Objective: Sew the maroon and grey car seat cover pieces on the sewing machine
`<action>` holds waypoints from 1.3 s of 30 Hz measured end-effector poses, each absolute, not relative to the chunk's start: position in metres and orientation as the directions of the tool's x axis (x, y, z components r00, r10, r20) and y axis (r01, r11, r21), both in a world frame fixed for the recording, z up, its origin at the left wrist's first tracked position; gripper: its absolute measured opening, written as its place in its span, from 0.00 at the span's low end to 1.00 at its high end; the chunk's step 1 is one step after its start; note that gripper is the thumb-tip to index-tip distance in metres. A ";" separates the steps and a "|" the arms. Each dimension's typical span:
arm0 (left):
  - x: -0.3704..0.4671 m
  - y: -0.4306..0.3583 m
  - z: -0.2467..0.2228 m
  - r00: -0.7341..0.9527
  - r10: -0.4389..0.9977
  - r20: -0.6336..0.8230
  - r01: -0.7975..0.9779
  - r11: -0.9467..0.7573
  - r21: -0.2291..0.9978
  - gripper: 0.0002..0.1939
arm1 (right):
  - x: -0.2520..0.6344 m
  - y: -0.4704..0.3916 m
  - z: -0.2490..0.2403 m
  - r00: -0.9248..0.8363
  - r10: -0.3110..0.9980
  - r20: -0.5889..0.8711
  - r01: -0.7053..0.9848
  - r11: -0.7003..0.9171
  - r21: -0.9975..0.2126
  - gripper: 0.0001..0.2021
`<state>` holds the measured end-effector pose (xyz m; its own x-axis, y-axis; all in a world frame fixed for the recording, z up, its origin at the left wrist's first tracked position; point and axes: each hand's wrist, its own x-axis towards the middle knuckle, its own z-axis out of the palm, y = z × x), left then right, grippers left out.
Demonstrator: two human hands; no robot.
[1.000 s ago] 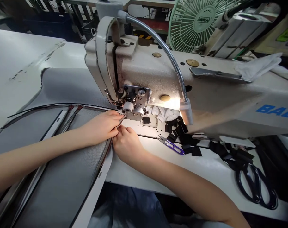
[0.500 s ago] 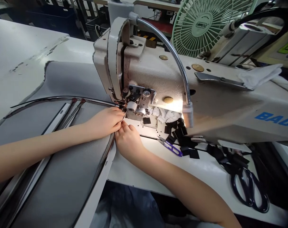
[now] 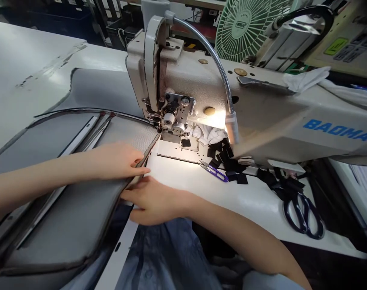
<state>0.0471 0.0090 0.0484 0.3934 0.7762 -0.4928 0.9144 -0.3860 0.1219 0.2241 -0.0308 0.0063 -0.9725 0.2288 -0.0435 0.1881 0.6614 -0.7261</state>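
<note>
A grey mesh fabric panel (image 3: 77, 217) with dark piped edges and white strips lies to the left of the sewing machine (image 3: 189, 80). Its far corner reaches the machine's presser foot area. My left hand (image 3: 123, 161) is closed on the panel's right edge, thumb pointing right. Just below it, my right hand (image 3: 154, 199) has its fingers curled on the same edge, near a white strip (image 3: 119, 251) that hangs down toward my lap. The undersides of both grips are hidden.
Purple-handled thread snips (image 3: 216, 173) lie beside black fabric squares (image 3: 228, 165) on the table. Large black-handled scissors (image 3: 304, 215) rest at the right. White cloth (image 3: 212, 135) is bunched behind the needle area. A green fan (image 3: 246, 28) stands behind the machine.
Both hands have moved away from the needle area, down along the panel's edge toward me. The panel's near end has come up into view, and the camera view has shifted.
</note>
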 end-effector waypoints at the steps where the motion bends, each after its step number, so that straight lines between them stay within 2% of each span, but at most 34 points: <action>1: 0.047 0.006 0.045 0.411 0.754 -0.512 0.907 -0.394 0.149 0.27 | 0.219 -0.041 0.007 -0.971 0.226 -0.073 0.188 0.544 -0.818 0.10; 3: 0.046 0.004 0.037 0.457 0.740 -0.493 0.888 -0.416 0.197 0.26 | 0.211 -0.061 0.009 -0.968 0.225 -0.109 0.149 0.166 -0.975 0.20; 5: 0.044 0.003 0.028 0.512 0.731 -0.452 0.859 -0.454 0.238 0.21 | 0.205 -0.081 0.011 -0.953 0.288 -0.099 0.032 -0.230 -0.973 0.30; 6: 0.043 0.002 0.024 0.532 0.729 -0.431 0.846 -0.472 0.247 0.18 | 0.202 -0.090 0.011 -0.937 0.340 -0.083 -0.048 -0.360 -0.932 0.34; 7: 0.043 0.001 0.021 0.543 0.729 -0.416 0.839 -0.486 0.244 0.15 | 0.200 -0.099 0.010 -0.916 0.396 -0.066 -0.126 -0.439 -0.889 0.36; 9: 0.044 -0.004 0.016 0.548 0.736 -0.397 0.834 -0.513 0.202 0.11 | 0.198 -0.112 0.003 -0.872 0.488 -0.045 -0.228 -0.485 -0.844 0.38; 11: 0.047 -0.013 0.011 0.547 0.763 -0.345 0.833 -0.537 0.133 0.09 | 0.201 -0.119 -0.010 -0.844 0.531 -0.081 -0.163 -0.397 -0.903 0.36; 12: 0.048 -0.017 0.009 0.561 0.774 -0.295 0.824 -0.557 0.106 0.09 | 0.206 -0.121 -0.017 -0.825 0.555 -0.104 -0.070 -0.284 -0.956 0.33; 14: 0.047 -0.023 0.006 0.600 0.782 -0.168 0.799 -0.593 0.096 0.09 | 0.220 -0.122 -0.031 -0.774 0.631 -0.048 0.133 0.088 -0.987 0.28; 16: 0.044 -0.026 0.004 0.631 0.774 -0.058 0.771 -0.617 0.155 0.11 | 0.236 -0.122 -0.042 -0.723 0.680 0.123 0.302 0.471 -0.829 0.24; 17: 0.042 -0.025 0.003 0.636 0.771 -0.034 0.760 -0.618 0.201 0.11 | 0.242 -0.122 -0.046 -0.698 0.684 0.213 0.373 0.601 -0.707 0.22; 19: 0.039 -0.023 0.003 0.633 0.772 -0.054 0.748 -0.592 0.299 0.12 | 0.248 -0.121 -0.054 -0.681 0.650 0.337 0.492 0.747 -0.447 0.18; 22: 0.038 -0.020 0.002 0.611 0.782 -0.121 0.752 -0.526 0.397 0.13 | 0.241 -0.118 -0.063 -0.757 0.522 0.393 0.507 0.848 -0.151 0.16; 25: 0.041 -0.019 0.001 0.590 0.797 -0.131 0.762 -0.496 0.416 0.13 | 0.230 -0.110 -0.063 -0.835 0.406 0.371 0.423 0.905 -0.037 0.15; 29: 0.044 -0.014 -0.004 0.603 0.794 -0.082 0.757 -0.536 0.375 0.13 | 0.228 -0.094 -0.052 -0.865 0.356 0.353 0.382 0.924 0.004 0.14; 35: 0.046 0.004 -0.016 0.613 0.790 0.021 0.743 -0.586 0.323 0.12 | 0.228 -0.066 -0.043 -0.871 0.356 0.339 0.366 0.930 -0.036 0.10; 39: 0.050 0.017 -0.022 0.614 0.785 0.081 0.747 -0.612 0.261 0.13 | 0.227 -0.050 -0.047 -0.876 0.351 0.332 0.366 0.931 -0.019 0.10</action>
<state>0.0502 0.0168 -0.0215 0.6145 0.7847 0.0813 0.7468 -0.6118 0.2608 0.2271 -0.0496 -0.0474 -0.8755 0.3508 0.3322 0.3656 0.9306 -0.0193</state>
